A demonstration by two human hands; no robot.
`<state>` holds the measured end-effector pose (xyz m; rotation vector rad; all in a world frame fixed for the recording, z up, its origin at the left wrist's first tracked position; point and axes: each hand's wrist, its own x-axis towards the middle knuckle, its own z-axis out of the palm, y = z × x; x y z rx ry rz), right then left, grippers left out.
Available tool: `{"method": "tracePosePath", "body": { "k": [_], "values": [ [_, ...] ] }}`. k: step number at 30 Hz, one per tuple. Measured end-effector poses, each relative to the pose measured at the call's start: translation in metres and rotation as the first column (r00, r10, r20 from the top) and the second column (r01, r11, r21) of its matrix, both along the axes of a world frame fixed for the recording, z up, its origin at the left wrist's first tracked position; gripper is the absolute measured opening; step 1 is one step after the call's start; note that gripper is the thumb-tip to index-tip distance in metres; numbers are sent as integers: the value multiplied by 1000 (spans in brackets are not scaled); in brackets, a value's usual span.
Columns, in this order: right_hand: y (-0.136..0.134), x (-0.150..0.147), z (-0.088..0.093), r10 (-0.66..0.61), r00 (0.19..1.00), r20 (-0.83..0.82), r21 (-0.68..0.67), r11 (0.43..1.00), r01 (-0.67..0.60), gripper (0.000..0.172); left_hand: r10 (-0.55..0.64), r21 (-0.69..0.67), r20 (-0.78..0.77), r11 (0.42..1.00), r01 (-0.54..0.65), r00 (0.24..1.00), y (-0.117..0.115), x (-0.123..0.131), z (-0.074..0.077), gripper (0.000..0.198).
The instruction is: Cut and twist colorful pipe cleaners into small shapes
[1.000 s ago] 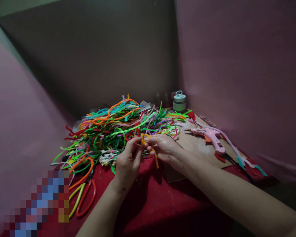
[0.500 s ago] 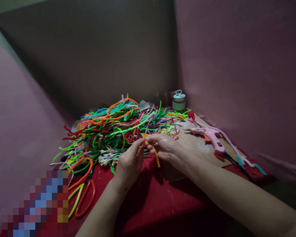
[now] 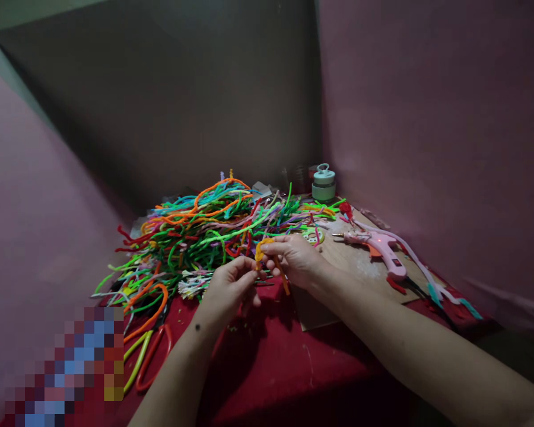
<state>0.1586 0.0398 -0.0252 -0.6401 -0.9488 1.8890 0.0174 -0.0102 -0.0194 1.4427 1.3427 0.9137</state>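
Between my two hands is a yellow-orange pipe cleaner (image 3: pixel 259 251), bent into a small loop at the top, with a straight tail hanging down on the right. My left hand (image 3: pixel 235 281) pinches its lower end between thumb and fingertips. My right hand (image 3: pixel 299 260) grips the looped part from the right, fingers closed round it. Just behind the hands lies a big heap of coloured pipe cleaners (image 3: pixel 191 228). A bundle of white-tipped stems (image 3: pixel 191 284) sits left of my left hand.
A pink glue gun (image 3: pixel 382 246) with a lit red light rests on a wooden board (image 3: pixel 360 273) at the right. Red-and-yellow-handled scissors (image 3: pixel 155 359) lie at the front left on the red cloth (image 3: pixel 285 367). A pale green jar (image 3: pixel 324 184) stands at the back.
My left hand has moved slightly down and left, turning so its fingers show more. The yellow-orange loop is now more visible between the hands. My right hand has shifted little.
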Motion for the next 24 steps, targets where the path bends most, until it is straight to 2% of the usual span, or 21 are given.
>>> {"method": "tracePosePath", "body": {
  "k": [2, 5, 9, 13, 17, 20, 24],
  "values": [
    [-1, -1, 0, -2, 999, 38, 36, 999, 0, 7, -63, -73, 181, 994, 77, 982, 2, -3, 1, 18],
    [-3, -2, 1, -23, 997, 80, 62, 998, 18, 10, -104, -85, 414, 985, 152, 904, 4, -7, 1, 28],
    [-7, -3, 3, -21, 996, 84, 75, 997, 15, 10, -112, -84, 511, 980, 180, 852, 4, -5, -1, 23],
    [-8, -4, 3, 2, 996, 87, 82, 997, -9, 10, -134, -42, 465, 984, 173, 875, 4, -3, -5, 20],
    [-7, -4, -1, 26, 992, 120, 74, 997, -35, 10, -134, -20, 264, 989, 144, 955, 4, -8, -5, 14],
    [-7, -5, -3, 23, 991, 132, 79, 996, -34, 14, -128, -47, 146, 990, 136, 981, 4, -11, -3, 10],
    [-7, -6, -4, 6, 992, 123, 76, 997, -15, 15, -122, -78, 172, 988, 137, 977, 3, -11, 1, 12]
  ]
}}
